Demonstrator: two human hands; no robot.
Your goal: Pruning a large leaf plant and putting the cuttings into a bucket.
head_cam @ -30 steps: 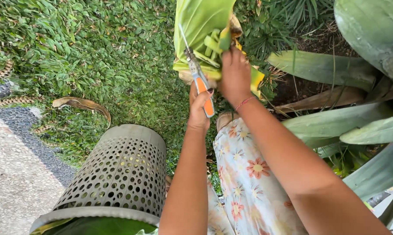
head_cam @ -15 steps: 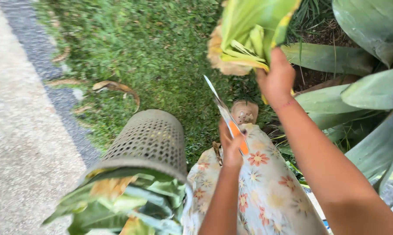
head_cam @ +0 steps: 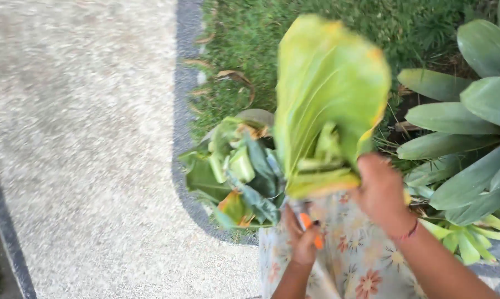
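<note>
My right hand (head_cam: 381, 194) grips the cut base of a big yellow-green leaf (head_cam: 327, 94) and holds it up over a basket (head_cam: 255, 117) that is stuffed with cut leaves (head_cam: 236, 171). My left hand (head_cam: 301, 237) is closed around orange-handled shears (head_cam: 311, 228), low and close to my flowered skirt (head_cam: 366, 260). The shears' blades are hidden behind the leaf and my hand. The picture is blurred by motion.
A pale gravel path (head_cam: 83, 149) fills the left side, edged by a dark border strip (head_cam: 186, 83). Grass (head_cam: 244, 39) with a few dry fallen leaves lies beyond the basket. A plant with broad grey-green leaves (head_cam: 466, 116) stands at the right.
My right hand has carried the cut leaf away from the plant and over the basket. My left hand with the shears has dropped toward my skirt. My view has swung left toward the path.
</note>
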